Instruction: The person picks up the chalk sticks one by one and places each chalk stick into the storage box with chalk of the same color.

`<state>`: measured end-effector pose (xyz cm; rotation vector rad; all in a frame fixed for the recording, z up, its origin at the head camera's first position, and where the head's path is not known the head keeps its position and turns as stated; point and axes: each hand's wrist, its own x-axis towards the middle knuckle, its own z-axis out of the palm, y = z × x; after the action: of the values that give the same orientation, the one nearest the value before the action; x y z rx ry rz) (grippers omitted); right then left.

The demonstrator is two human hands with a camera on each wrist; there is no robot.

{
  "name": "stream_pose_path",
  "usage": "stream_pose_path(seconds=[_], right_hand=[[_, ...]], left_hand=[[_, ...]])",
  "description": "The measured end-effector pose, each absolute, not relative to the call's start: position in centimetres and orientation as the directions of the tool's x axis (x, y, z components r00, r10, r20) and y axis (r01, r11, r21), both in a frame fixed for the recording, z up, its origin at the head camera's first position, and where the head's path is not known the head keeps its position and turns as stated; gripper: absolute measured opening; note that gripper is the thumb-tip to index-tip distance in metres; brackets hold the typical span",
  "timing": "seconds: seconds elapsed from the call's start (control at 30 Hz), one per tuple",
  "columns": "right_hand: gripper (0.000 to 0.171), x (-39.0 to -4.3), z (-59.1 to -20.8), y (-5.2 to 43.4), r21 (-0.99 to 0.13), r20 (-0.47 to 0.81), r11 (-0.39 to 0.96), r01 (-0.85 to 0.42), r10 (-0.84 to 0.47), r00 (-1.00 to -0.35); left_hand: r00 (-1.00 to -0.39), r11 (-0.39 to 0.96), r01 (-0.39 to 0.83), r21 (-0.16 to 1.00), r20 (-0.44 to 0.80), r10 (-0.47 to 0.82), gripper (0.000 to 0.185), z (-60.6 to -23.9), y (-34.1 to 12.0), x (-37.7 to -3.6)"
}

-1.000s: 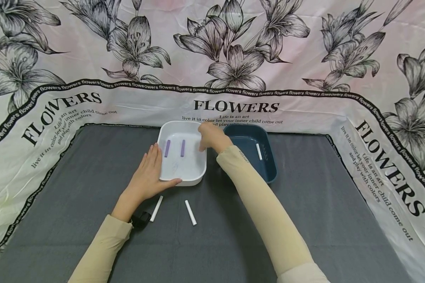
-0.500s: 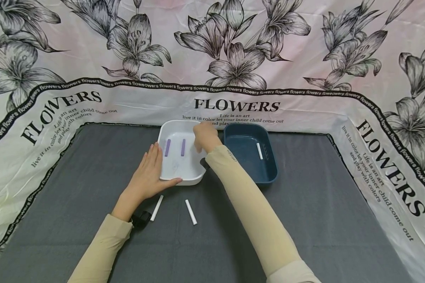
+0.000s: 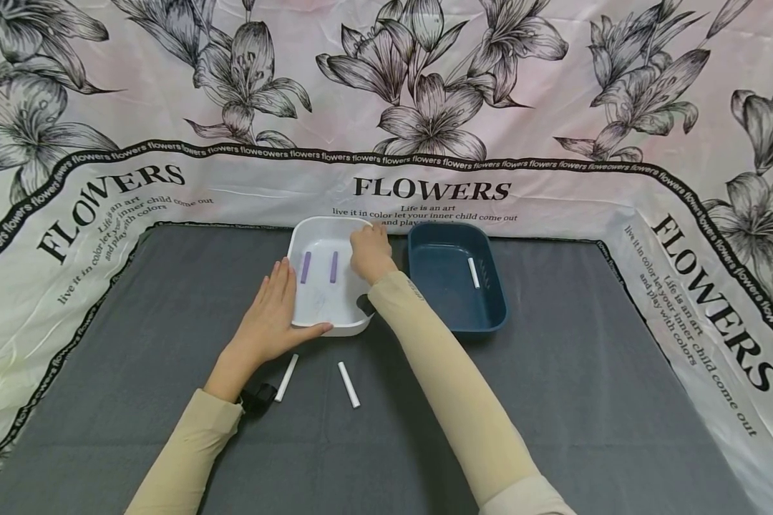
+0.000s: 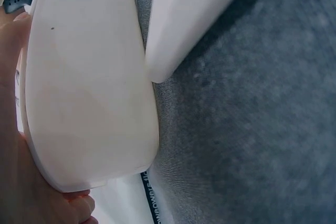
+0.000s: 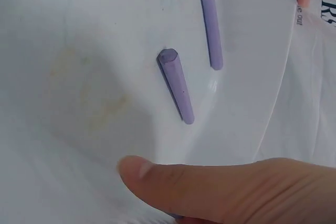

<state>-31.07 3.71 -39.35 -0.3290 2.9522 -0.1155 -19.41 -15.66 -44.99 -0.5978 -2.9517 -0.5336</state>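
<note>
The two hands are apart, one at each side of the white tray [image 3: 325, 306], which sits on the gray surface [image 3: 567, 372]. The left hand [image 3: 263, 318] has its fingers straight along the tray's left wall, with the thumb out along the near edge. The right hand [image 3: 370, 252] is at the right side of the tray, with its fingers bent down. In the right wrist view, its thumb [image 5: 178, 179] is over the tray floor. A tiny dark bit shows under the thumb. It might be a chalk stick, but I cannot tell if the hand is pinching one.

Two purple chalk sticks [image 3: 305, 267] [image 3: 333, 267] lie in the white tray, side by side with a gap between them. The blue tray [image 3: 438, 306] is just to the right, with one white chalk stick [image 3: 474, 272] inside. Two more white sticks [image 3: 286, 378] [image 3: 348, 385] lie on the surface near the front of the white tray.

The step now looks like putting a stick down in the white tray. To do it well, go low and let go gently, because chalk can snap. Line it up with the other two and don't bump them. The left hand should press just enough to stop the tray sliding. Lift the right hand straight up, so the sleeve doesn't brush the blue tray.
</note>
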Motion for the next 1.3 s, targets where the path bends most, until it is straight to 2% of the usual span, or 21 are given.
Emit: stream_pose_path(seconds=[0.1, 0.37, 0.67, 1.07, 1.3], right_hand=[[0.030, -31.1, -39.5, 3.7, -0.098, -0.144, 0.970, -0.224, -0.236, -0.961], [0.032, -31.1, -39.8, 3.5, -0.008, -0.180, 0.975, -0.220, -0.218, -0.959], [0.034, -30.9, -39.9, 3.6, 0.044, -0.174, 0.973, -0.225, -0.214, -0.961], [0.062, -32.1, -40.9, 3.4, 0.044, -0.252, 0.978, -0.205, -0.188, -0.949], [0.048, -31.1, -40.2, 3.5, 0.031, -0.201, 0.972, -0.233, -0.222, -0.954]], left_hand=[[-0.920, 0.865, 0.391, 0.314, 0.150, 0.362, 0.125, -44.9, -15.7, -19.4], [-0.918, 0.864, 0.395, 0.314, 0.156, 0.363, 0.125, -45.0, -15.7, -19.5], [-0.922, 0.863, 0.388, 0.323, 0.140, 0.362, 0.124, -44.9, -15.5, -19.4], [-0.922, 0.867, 0.386, 0.316, 0.138, 0.361, 0.125, -45.0, -15.4, -19.5], [-0.925, 0.867, 0.380, 0.324, 0.133, 0.356, 0.125, -44.6, -15.5, -19.3]])
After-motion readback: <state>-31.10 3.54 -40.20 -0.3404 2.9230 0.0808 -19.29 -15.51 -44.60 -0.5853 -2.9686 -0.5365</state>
